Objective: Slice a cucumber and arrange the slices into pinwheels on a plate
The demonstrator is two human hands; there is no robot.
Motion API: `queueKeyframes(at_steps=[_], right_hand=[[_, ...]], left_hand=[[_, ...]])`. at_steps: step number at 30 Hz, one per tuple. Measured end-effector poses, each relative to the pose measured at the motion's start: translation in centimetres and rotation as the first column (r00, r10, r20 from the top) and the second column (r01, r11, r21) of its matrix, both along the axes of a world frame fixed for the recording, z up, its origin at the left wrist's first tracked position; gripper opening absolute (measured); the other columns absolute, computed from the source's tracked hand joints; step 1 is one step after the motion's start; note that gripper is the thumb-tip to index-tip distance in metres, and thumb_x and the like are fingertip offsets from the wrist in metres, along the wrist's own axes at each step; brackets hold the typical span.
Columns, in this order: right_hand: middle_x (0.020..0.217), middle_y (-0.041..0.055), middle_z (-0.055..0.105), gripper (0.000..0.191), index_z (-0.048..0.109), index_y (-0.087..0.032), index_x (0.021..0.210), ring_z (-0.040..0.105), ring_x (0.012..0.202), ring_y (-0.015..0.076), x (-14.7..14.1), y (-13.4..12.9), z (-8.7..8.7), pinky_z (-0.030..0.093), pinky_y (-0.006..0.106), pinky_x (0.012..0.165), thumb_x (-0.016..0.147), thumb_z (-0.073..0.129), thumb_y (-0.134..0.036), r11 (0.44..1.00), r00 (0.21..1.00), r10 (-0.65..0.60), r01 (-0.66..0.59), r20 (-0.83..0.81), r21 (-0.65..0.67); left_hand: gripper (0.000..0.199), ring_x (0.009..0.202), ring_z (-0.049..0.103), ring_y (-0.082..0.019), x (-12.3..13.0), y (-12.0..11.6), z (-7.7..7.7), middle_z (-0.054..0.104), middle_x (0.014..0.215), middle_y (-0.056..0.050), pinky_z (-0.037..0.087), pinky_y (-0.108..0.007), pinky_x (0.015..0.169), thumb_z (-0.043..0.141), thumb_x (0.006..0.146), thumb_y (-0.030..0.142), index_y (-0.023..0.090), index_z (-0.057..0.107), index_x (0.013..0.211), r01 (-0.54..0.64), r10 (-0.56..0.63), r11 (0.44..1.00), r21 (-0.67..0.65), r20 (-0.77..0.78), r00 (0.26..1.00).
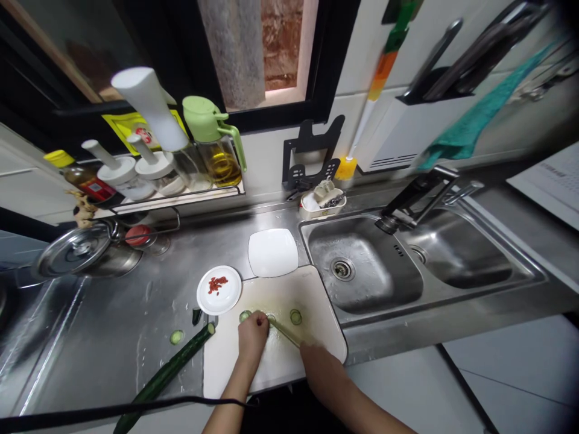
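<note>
On the pale cutting board [226,364], my left hand [253,334] is closed in a pinch over something too small to make out, with a cucumber slice [245,316] beside its fingers. My right hand [321,367] is wrapped round a knife [286,331], whose blade reaches left to my left fingertips. Another cucumber slice [295,317] lies on the board, above and right of the blade. A long cucumber [169,371] with a cut end rests across the counter and the board's left edge. Near it are a slice [177,337] and a dark end piece [196,316].
Behind the board stand a plate of red berries [230,295] and a square white plate [273,253]. The double sink [362,265] is right. A shelf [181,199] with bottles and jars is back left, above a lidded pot [117,260]. A black cord crosses the lower left.
</note>
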State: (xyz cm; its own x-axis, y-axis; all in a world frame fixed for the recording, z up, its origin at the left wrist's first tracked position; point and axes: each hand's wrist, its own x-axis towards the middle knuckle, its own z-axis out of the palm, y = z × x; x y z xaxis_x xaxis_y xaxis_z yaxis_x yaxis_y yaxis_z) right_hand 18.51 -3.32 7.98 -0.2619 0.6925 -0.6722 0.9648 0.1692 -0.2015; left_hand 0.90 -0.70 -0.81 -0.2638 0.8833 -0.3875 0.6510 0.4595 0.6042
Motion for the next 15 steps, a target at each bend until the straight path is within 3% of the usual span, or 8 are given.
queueKeyframes(at_steps=[6, 15], right_hand=[[0.112, 0.0142, 0.065, 0.047, 0.057, -0.013, 0.12, 0.061, 0.102, 0.023, 2.1, -1.5, -0.9, 0.047, 0.029, 0.084, 0.083, 0.032, 0.0, 0.998, 0.999, -0.045, 0.045, 0.01, -0.037], [0.108, 0.0146, 0.066, 0.047, 0.059, -0.012, 0.116, 0.063, 0.097, 0.0225, 2.9, -2.3, -1.7, 0.046, 0.027, 0.081, 0.081, 0.03, 0.0, 0.994, 0.994, -0.104, 0.103, -0.036, -0.044]], left_hand=[[0.015, 0.066, 0.061, -0.013, -0.6, -0.2, 0.4, 0.068, 0.068, 0.001, 0.039, -0.021, 0.065, 0.051, 0.075, 0.022, 0.02, 0.066, 0.07, -0.022, 0.023, 1.0, -0.016, 0.012, 1.0], [0.023, 0.068, 0.063, -0.018, -5.1, -1.2, 0.6, 0.071, 0.072, -0.003, 0.042, -0.025, 0.066, 0.049, 0.077, 0.032, 0.02, 0.068, 0.081, -0.152, 0.153, 0.988, 0.028, -0.053, 0.987]])
